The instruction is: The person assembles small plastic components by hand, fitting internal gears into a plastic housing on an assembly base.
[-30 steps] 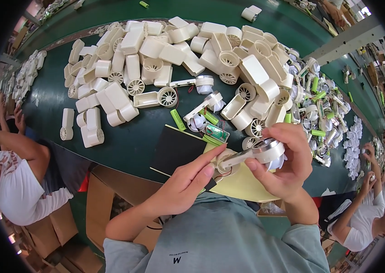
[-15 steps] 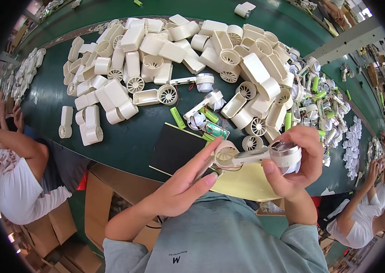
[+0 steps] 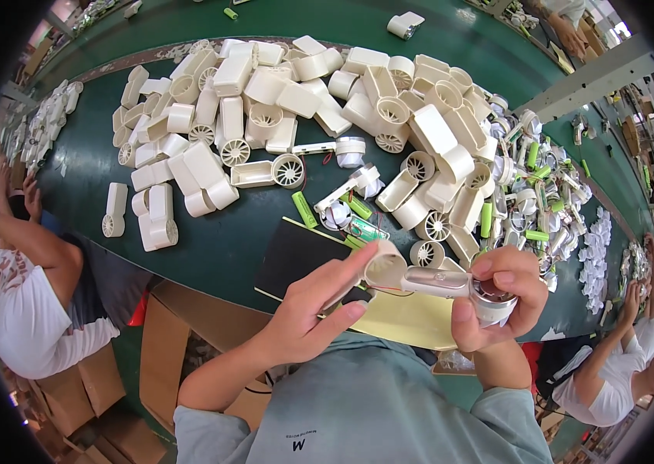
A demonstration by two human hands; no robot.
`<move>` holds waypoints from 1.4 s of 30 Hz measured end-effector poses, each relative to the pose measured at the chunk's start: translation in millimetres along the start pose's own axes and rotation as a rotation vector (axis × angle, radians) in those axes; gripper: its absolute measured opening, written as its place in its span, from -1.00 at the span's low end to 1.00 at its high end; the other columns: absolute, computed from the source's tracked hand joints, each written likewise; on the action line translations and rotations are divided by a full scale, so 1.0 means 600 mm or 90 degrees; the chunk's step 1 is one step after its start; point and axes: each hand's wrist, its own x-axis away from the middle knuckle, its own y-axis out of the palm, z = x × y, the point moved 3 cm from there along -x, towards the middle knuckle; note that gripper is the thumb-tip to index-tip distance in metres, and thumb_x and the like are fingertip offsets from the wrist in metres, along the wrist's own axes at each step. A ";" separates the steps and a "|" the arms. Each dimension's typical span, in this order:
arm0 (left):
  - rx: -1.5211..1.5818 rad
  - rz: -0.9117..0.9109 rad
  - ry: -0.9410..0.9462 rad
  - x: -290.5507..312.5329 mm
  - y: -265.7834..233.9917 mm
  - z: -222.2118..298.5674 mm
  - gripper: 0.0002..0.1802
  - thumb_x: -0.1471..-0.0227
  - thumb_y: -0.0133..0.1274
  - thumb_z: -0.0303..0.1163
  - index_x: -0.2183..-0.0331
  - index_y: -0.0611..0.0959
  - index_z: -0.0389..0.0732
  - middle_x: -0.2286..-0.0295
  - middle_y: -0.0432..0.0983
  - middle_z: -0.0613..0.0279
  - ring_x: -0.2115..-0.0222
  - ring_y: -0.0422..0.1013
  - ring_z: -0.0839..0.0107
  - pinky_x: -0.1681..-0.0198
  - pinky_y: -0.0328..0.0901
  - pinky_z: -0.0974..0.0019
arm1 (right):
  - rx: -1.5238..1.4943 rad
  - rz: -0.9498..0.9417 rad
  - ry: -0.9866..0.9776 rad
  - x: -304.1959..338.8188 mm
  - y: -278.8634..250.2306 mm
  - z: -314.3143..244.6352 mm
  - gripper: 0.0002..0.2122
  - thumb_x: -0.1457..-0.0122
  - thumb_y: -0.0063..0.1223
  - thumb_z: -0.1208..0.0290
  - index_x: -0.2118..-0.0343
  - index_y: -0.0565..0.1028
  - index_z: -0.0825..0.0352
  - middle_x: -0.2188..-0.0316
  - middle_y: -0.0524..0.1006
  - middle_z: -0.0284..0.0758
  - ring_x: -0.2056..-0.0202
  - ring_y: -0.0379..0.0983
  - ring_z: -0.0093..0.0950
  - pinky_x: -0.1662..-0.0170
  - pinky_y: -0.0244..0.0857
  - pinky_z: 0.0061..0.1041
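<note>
My left hand (image 3: 305, 313) holds a cream plastic fan housing (image 3: 385, 267) between thumb and fingers, its round ring end turned toward the right. In my right hand (image 3: 514, 300) is a small fan assembly (image 3: 437, 282), gripped by its round motor head. Its flat handle, with a shiny silver strip on top, points left and reaches close to the housing's ring; whether they touch I cannot tell. A thin reddish wire runs below the two pieces. Under my hands lie a black sheet (image 3: 288, 259) and a yellow sheet (image 3: 408, 315).
Cream housings (image 3: 265, 85) are heaped across the green table (image 3: 83, 178). Green cylindrical batteries (image 3: 303, 209) and wired fan parts (image 3: 340, 213) lie ahead of me. More fan assemblies pile up at right beside white fan blades (image 3: 596, 251). Co-workers sit at both sides; cardboard boxes (image 3: 164, 352) stand below left.
My right hand has turned the fan assembly, so its silver strip faces up more and its round head sits a little lower. My left hand still holds the housing in nearly the same place.
</note>
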 end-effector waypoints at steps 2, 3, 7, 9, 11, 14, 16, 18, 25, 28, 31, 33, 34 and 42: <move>0.118 -0.030 -0.143 0.009 -0.005 0.005 -0.32 -0.36 -0.08 -0.35 -0.38 0.13 -0.32 -0.06 0.45 0.12 0.25 0.34 0.52 0.18 0.29 0.38 | -0.005 0.000 -0.003 -0.001 0.000 0.004 -0.53 0.07 0.35 0.54 0.07 0.39 0.40 0.29 0.50 -0.12 0.39 0.48 -0.45 0.43 0.35 -0.58; 0.239 -0.064 -0.286 0.015 -0.002 0.006 -0.33 -0.37 -0.09 -0.35 -0.38 0.14 -0.31 -0.02 0.48 0.16 0.33 0.29 0.56 0.27 0.26 0.39 | -0.006 -0.003 0.006 -0.001 0.001 0.007 -0.53 0.07 0.34 0.55 0.07 0.38 0.41 0.31 0.51 -0.12 0.39 0.48 -0.45 0.42 0.35 -0.58; 0.374 -0.005 -0.277 0.006 0.008 0.024 -0.36 -0.38 -0.12 -0.37 -0.39 0.15 -0.27 -0.10 0.42 0.18 0.31 0.32 0.60 0.28 0.28 0.42 | -0.020 0.001 0.014 -0.004 0.009 0.006 -0.56 0.07 0.32 0.56 0.10 0.39 0.44 0.35 0.53 -0.12 0.42 0.49 -0.43 0.40 0.34 -0.57; 0.401 0.034 -0.164 0.003 0.009 0.020 -0.36 -0.38 -0.14 -0.41 -0.39 0.15 -0.22 -0.19 0.32 0.26 0.38 0.27 0.69 0.38 0.23 0.50 | -0.026 -0.006 0.014 -0.006 0.009 0.004 -0.56 0.07 0.32 0.56 0.11 0.40 0.44 0.35 0.54 -0.12 0.44 0.49 -0.44 0.40 0.34 -0.56; 0.386 0.018 -0.170 0.003 0.006 0.016 -0.35 -0.38 -0.14 -0.39 -0.40 0.12 -0.19 -0.22 0.28 0.28 0.41 0.23 0.72 0.42 0.19 0.54 | -0.070 -0.040 0.024 -0.007 0.009 0.002 -0.58 0.08 0.33 0.55 0.11 0.43 0.42 0.34 0.54 -0.13 0.44 0.51 -0.44 0.41 0.34 -0.55; 0.426 -0.002 -0.193 0.001 0.008 0.015 -0.34 -0.38 -0.15 -0.35 -0.41 0.09 -0.15 -0.24 0.25 0.32 0.47 0.14 0.75 0.47 0.13 0.58 | -0.102 -0.060 0.012 -0.010 0.009 -0.005 -0.58 0.08 0.33 0.54 0.11 0.44 0.40 0.32 0.55 -0.13 0.43 0.53 -0.44 0.42 0.33 -0.54; 0.478 0.004 -0.213 0.002 0.010 0.017 -0.34 -0.39 -0.15 -0.33 -0.41 0.09 -0.14 -0.23 0.27 0.33 0.49 0.10 0.75 0.48 0.11 0.59 | -0.100 -0.053 0.024 -0.006 0.009 -0.005 -0.58 0.08 0.34 0.53 0.11 0.45 0.39 0.32 0.55 -0.12 0.41 0.54 -0.43 0.43 0.32 -0.54; 0.474 0.026 -0.241 0.002 0.011 0.018 -0.34 -0.39 -0.16 -0.27 -0.41 0.09 -0.13 -0.21 0.29 0.33 0.51 0.06 0.75 0.50 0.09 0.59 | -0.091 -0.049 0.040 -0.005 0.006 -0.003 -0.58 0.08 0.35 0.52 0.12 0.44 0.39 0.32 0.54 -0.13 0.42 0.54 -0.43 0.43 0.32 -0.53; 0.409 0.014 -0.199 0.005 0.009 0.011 -0.32 -0.37 -0.10 -0.27 -0.40 0.12 -0.14 -0.14 0.34 0.36 0.50 0.12 0.75 0.50 0.11 0.58 | -0.092 -0.043 0.023 -0.006 0.006 -0.006 -0.59 0.09 0.35 0.52 0.14 0.45 0.38 0.33 0.53 -0.18 0.42 0.55 -0.43 0.43 0.33 -0.52; 0.394 0.023 -0.158 0.005 0.013 0.003 -0.32 -0.34 -0.04 -0.32 -0.38 0.16 -0.13 -0.12 0.35 0.32 0.46 0.18 0.72 0.47 0.16 0.55 | -0.104 -0.053 0.021 -0.007 0.007 -0.012 -0.59 0.11 0.37 0.52 0.16 0.46 0.36 0.34 0.53 -0.20 0.42 0.56 -0.43 0.43 0.34 -0.53; 0.522 0.089 -0.179 0.005 0.017 -0.003 -0.32 -0.30 0.01 -0.37 -0.35 0.16 -0.11 -0.11 0.35 0.26 0.41 0.22 0.69 0.44 0.18 0.54 | -0.132 -0.051 -0.006 -0.005 0.012 -0.020 -0.59 0.14 0.40 0.50 0.18 0.48 0.33 0.34 0.53 -0.22 0.43 0.57 -0.43 0.44 0.36 -0.52; 0.624 0.063 -0.205 0.006 0.019 0.000 -0.32 -0.25 0.05 -0.44 -0.31 0.15 -0.08 -0.10 0.34 0.18 0.32 0.30 0.64 0.39 0.25 0.52 | -0.132 -0.050 0.003 -0.005 0.010 -0.020 -0.59 0.14 0.40 0.50 0.18 0.48 0.33 0.34 0.53 -0.22 0.43 0.57 -0.43 0.44 0.35 -0.52; 0.624 0.064 -0.205 0.008 0.022 -0.002 -0.32 -0.25 0.05 -0.44 -0.31 0.15 -0.08 -0.10 0.34 0.18 0.32 0.30 0.64 0.39 0.25 0.52 | -0.132 -0.049 0.010 -0.005 0.009 -0.020 -0.59 0.13 0.40 0.50 0.18 0.47 0.32 0.34 0.53 -0.22 0.43 0.57 -0.43 0.45 0.35 -0.52; 0.162 0.072 -0.216 0.003 0.025 0.020 -0.24 -0.26 -0.02 -0.43 -0.36 0.03 -0.18 0.05 0.44 0.04 0.38 0.44 0.47 0.23 0.36 0.30 | -0.094 -0.029 0.006 -0.008 0.014 -0.016 -0.58 0.14 0.40 0.52 0.18 0.46 0.34 0.32 0.56 -0.18 0.45 0.53 -0.44 0.44 0.36 -0.52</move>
